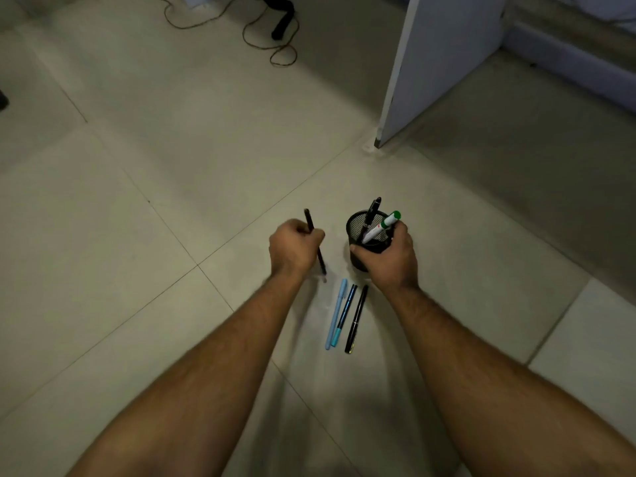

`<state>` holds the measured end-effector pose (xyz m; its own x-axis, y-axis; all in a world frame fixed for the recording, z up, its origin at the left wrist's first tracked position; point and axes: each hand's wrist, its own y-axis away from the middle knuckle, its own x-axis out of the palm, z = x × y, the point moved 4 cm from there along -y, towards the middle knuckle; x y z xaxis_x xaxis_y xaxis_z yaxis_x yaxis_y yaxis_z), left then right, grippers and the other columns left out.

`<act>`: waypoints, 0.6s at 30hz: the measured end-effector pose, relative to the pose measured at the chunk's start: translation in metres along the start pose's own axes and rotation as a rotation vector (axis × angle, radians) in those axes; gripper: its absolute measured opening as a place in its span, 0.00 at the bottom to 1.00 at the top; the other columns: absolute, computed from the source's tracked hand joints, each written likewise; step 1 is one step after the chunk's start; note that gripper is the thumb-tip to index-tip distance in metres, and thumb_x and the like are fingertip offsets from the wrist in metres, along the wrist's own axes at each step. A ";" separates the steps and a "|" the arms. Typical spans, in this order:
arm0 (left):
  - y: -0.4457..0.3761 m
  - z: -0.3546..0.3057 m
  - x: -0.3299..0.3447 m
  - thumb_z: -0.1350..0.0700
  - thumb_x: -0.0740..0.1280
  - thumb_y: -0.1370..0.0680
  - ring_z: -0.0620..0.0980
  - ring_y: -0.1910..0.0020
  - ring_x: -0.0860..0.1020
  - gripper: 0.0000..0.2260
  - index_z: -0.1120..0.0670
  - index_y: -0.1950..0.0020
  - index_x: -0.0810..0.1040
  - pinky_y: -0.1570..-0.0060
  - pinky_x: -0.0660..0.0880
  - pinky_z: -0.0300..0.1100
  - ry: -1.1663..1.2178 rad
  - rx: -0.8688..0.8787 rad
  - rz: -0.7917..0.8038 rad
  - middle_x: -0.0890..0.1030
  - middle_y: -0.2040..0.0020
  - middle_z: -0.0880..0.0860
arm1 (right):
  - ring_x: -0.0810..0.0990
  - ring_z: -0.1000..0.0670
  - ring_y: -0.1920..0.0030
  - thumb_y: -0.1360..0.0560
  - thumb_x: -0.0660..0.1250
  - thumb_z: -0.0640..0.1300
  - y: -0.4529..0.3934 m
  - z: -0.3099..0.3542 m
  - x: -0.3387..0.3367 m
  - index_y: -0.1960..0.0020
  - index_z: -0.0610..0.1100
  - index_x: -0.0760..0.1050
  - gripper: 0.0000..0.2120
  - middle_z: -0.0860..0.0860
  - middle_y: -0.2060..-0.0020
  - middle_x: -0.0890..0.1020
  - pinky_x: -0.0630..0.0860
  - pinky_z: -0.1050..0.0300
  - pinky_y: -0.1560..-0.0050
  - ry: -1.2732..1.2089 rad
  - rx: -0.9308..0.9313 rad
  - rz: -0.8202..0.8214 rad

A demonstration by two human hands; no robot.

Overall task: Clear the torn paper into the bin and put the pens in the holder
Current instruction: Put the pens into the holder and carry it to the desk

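A black mesh pen holder (358,228) stands on the tiled floor, and my right hand (389,261) grips its near side. Inside it lean a black pen (371,211) and a white marker with a green cap (383,227). My left hand (294,249) is closed on a thin black pen (320,258), held just left of the holder with its tip near the floor. Three pens lie side by side on the floor below the holder: a light blue one (335,313), a dark teal one (345,313) and a black one (356,320). No torn paper or bin is in view.
A white furniture panel (433,63) stands on the floor at the upper right, with a low ledge behind it. A thin brown cord (261,39) and a black object (284,18) lie at the top centre. Pale floor tiles (137,270) spread to the left.
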<state>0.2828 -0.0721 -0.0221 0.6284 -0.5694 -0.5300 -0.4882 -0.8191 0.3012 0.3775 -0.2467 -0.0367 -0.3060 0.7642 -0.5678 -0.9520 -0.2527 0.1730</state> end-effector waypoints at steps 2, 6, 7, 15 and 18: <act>-0.005 -0.019 -0.006 0.52 0.70 0.35 0.55 0.64 0.83 0.07 0.54 0.66 0.78 0.59 0.83 0.51 0.209 0.011 -0.041 0.82 0.67 0.51 | 0.79 0.46 0.41 0.37 0.80 0.53 -0.002 -0.002 -0.001 0.32 0.48 0.69 0.38 0.49 0.39 0.77 0.77 0.53 0.41 -0.005 0.010 -0.003; -0.003 -0.046 -0.004 0.60 0.69 0.31 0.54 0.67 0.81 0.04 0.58 0.65 0.77 0.59 0.83 0.49 0.532 0.055 -0.051 0.79 0.67 0.57 | 0.80 0.46 0.43 0.39 0.80 0.53 -0.002 -0.005 0.003 0.33 0.48 0.69 0.38 0.50 0.40 0.77 0.80 0.48 0.42 -0.011 0.025 0.013; -0.001 -0.048 0.000 0.61 0.69 0.30 0.53 0.67 0.80 0.04 0.58 0.65 0.78 0.59 0.83 0.49 0.578 0.053 -0.023 0.79 0.67 0.57 | 0.81 0.46 0.43 0.39 0.80 0.53 -0.001 -0.005 0.005 0.33 0.48 0.69 0.38 0.50 0.41 0.77 0.80 0.48 0.43 -0.013 0.020 0.025; 0.014 -0.005 0.022 0.62 0.68 0.27 0.48 0.66 0.75 0.10 0.53 0.48 0.82 0.63 0.72 0.40 0.314 -0.014 0.060 0.80 0.59 0.52 | 0.81 0.48 0.44 0.38 0.80 0.53 -0.001 0.002 0.006 0.36 0.49 0.69 0.36 0.51 0.41 0.78 0.81 0.50 0.43 -0.078 -0.008 0.033; 0.019 0.018 0.024 0.63 0.67 0.26 0.49 0.67 0.76 0.08 0.54 0.50 0.80 0.63 0.73 0.40 0.120 0.000 0.105 0.81 0.58 0.54 | 0.80 0.48 0.42 0.37 0.81 0.51 0.000 -0.003 0.002 0.34 0.47 0.69 0.37 0.50 0.39 0.77 0.78 0.55 0.42 -0.070 -0.002 0.027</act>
<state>0.2779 -0.1007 -0.0433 0.6419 -0.6560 -0.3969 -0.5547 -0.7547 0.3503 0.3769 -0.2474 -0.0402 -0.3318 0.7964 -0.5056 -0.9433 -0.2752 0.1856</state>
